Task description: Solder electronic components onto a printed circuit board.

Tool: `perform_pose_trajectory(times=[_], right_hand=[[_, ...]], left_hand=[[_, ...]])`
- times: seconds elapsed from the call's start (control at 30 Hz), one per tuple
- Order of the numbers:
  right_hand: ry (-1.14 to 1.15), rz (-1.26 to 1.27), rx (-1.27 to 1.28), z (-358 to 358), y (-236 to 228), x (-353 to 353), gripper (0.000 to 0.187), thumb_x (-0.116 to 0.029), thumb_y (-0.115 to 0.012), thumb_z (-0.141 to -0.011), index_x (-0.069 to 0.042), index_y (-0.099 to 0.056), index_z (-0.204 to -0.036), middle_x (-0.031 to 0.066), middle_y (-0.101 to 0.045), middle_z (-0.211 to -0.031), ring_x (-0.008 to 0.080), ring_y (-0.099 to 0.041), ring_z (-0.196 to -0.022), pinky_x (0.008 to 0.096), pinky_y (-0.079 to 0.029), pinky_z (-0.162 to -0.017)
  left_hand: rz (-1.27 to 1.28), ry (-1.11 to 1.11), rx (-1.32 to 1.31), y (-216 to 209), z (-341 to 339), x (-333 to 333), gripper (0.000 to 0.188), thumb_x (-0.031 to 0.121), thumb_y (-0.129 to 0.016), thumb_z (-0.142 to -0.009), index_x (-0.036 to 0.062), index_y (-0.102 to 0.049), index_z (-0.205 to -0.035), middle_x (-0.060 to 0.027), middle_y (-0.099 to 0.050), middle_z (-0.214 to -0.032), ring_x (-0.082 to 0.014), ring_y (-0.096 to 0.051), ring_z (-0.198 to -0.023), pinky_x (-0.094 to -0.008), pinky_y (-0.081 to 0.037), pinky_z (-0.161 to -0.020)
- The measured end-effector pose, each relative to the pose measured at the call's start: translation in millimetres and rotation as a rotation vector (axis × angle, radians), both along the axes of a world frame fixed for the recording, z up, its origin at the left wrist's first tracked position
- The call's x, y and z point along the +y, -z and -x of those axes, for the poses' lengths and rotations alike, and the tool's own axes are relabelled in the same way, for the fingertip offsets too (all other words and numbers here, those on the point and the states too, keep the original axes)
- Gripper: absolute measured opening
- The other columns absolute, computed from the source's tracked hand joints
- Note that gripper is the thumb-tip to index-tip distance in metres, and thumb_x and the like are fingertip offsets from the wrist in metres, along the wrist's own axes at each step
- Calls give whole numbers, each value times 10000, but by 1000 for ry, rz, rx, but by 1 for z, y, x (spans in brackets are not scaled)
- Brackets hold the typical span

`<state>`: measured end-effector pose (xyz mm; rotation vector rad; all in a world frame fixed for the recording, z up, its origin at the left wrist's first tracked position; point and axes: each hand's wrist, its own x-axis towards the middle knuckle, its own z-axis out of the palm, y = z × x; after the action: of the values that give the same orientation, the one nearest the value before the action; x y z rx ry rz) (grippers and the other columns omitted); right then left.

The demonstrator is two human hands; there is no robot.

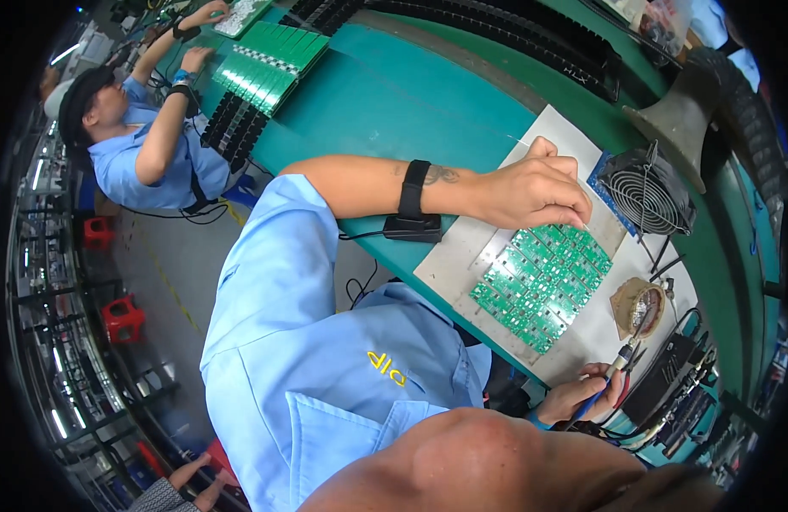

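Note:
My left hand point(535, 189), with a black strap point(414, 189) round its wrist, is above the far edge of a green circuit board panel point(543, 286). Its fingers are pinched together on a thin wire point(520, 140), which trails off behind the hand. Crowded with small parts, the panel lies flat on a pale sheet point(452, 260). Near the right front of the table my right hand point(588, 397) grips a soldering iron point(622, 355) with a blue handle. The iron's tip points toward a round tan holder point(646, 309), apart from the panel.
A fan with a wire guard point(648, 200) stands beyond the panel, near a wide extraction hose point(680, 115). A black box with cables point(671, 375) sits at right. Black slotted racks point(505, 38) line the back. At left, a co-worker point(147, 141) handles green boards point(270, 64).

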<state>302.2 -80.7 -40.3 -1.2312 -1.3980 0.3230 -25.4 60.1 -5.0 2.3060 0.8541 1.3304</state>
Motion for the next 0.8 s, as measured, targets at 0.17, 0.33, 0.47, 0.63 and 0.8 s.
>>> perform_pose_trajectory(times=[0.17, 0.33, 0.47, 0.63, 0.8], right_hand=[[6, -6, 65, 5, 0, 1, 353, -206, -511, -1089, 32, -506, -1350, 100, -591, -973, 138, -514, -778, 271, -435, -684], [151, -14, 120, 14, -3, 5, 361, -226, -524, -1090, 24, -518, -1350, 83, -606, -980, 113, -507, -745, 258, -425, -654], [210, -21, 133, 17, -7, 7, 374, -254, -507, -1098, -6, -481, -1376, 47, -560, -917, 99, -486, -711, 241, -388, -598], [381, 85, 14, -29, 25, 18, 398, -324, -506, -1108, -27, -530, -1371, 16, -576, -878, 94, -499, -707, 253, -440, -630], [80, -4, 246, -132, 76, 32, 415, -243, -499, -1084, -9, -536, -1425, 41, -667, -1016, 113, -614, -841, 287, -529, -769]], left_hand=[[-45, -20, -32, 9, -3, 7, 111, 259, -747, -924, 156, -704, -925, 53, -695, -876, -136, -606, -886, -371, -321, -880], [-100, 15, -60, 14, -14, 11, 179, 277, -744, -925, 119, -668, -890, 3, -676, -880, -206, -638, -870, -383, -403, -818], [7, 89, -230, 15, -13, 12, 243, 295, -754, -901, 83, -638, -872, -67, -662, -866, -294, -646, -846, -443, -478, -748], [-50, 74, -206, 24, -22, 25, 284, 305, -761, -882, 48, -640, -887, -131, -649, -871, -355, -647, -842, -446, -518, -750], [-105, 38, -180, 40, -37, 44, 265, 215, -676, -939, 16, -679, -1112, -174, -692, -1046, -349, -668, -1000, -432, -544, -870]])
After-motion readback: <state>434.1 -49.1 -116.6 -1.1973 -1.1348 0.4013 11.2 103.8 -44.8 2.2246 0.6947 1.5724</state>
